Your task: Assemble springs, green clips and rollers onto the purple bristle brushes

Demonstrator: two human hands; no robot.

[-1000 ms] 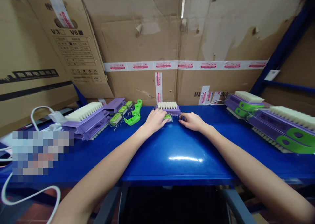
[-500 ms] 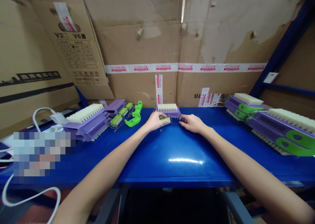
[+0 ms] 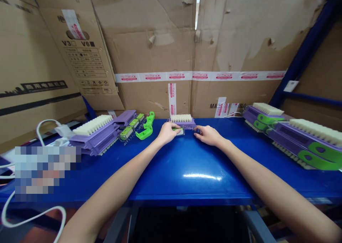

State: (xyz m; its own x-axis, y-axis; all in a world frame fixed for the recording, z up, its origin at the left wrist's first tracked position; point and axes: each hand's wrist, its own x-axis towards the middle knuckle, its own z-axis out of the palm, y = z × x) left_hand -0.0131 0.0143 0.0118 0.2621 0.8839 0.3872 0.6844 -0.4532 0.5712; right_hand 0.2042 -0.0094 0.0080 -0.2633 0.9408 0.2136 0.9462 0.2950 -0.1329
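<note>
My left hand is closed around a small green and clear-edged block, its far side covered by my fingers. Just behind sits a purple brush body with cream bristles on top, close to the left fingertips. On the other side, my right hand has its thumb and fingers curled together near the brush body's right end. Thin dark pieces show at those fingertips, too small to name. Left of my hands, similar green-topped blocks lie in a row beside thin wiry pieces and bright green curved parts.
Purple brush bodies with cream bristles are stacked at the left, near white cables. More stacked brushes with green parts lie at the right. Cardboard sheets wall in the back of the blue table.
The block in my left hand has tilted, showing more of its pale side. My right hand has barely moved. The camera view has shifted slightly.
</note>
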